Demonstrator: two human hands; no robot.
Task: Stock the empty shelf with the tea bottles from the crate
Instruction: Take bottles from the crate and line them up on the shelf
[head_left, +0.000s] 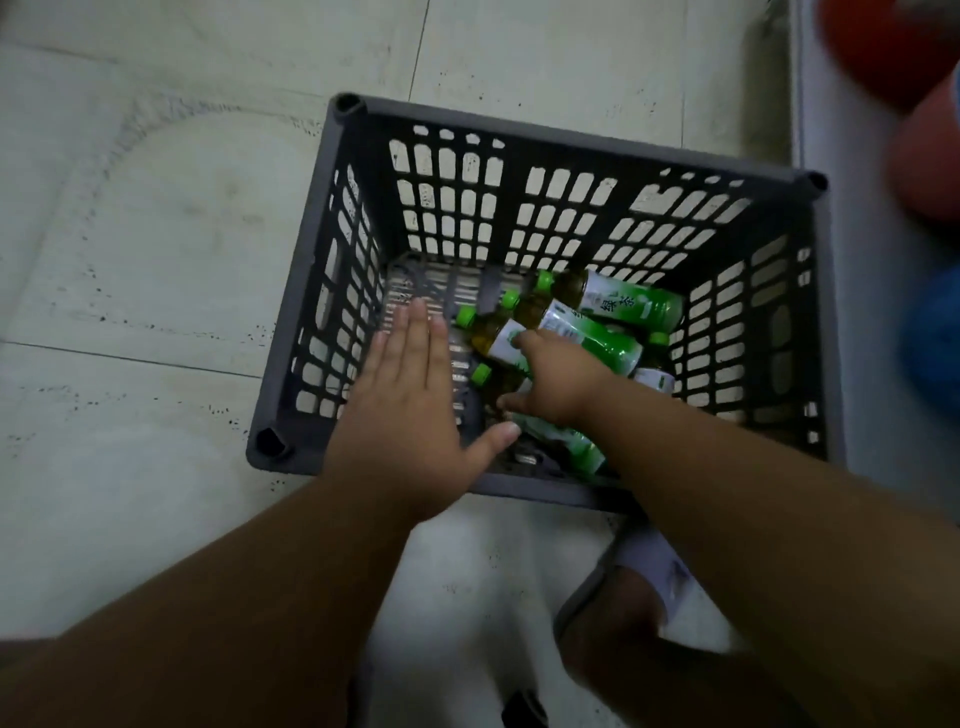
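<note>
A grey slatted plastic crate (571, 150) stands on the tiled floor below me. Several green-capped tea bottles (623, 304) with green and white labels lie on their sides in its right half. My right hand (558, 382) reaches down into the crate and curls over one bottle (506, 345) in the pile. My left hand (410, 395) hovers flat over the crate's left side, fingers together and thumb out, holding nothing. The shelf is outside the frame.
Pale floor tiles (156, 234) surround the crate. A white ledge (872, 364) runs along the right, with blurred red and blue shapes (924, 156) beyond it. My foot in a grey sandal (639, 582) stands just behind the crate.
</note>
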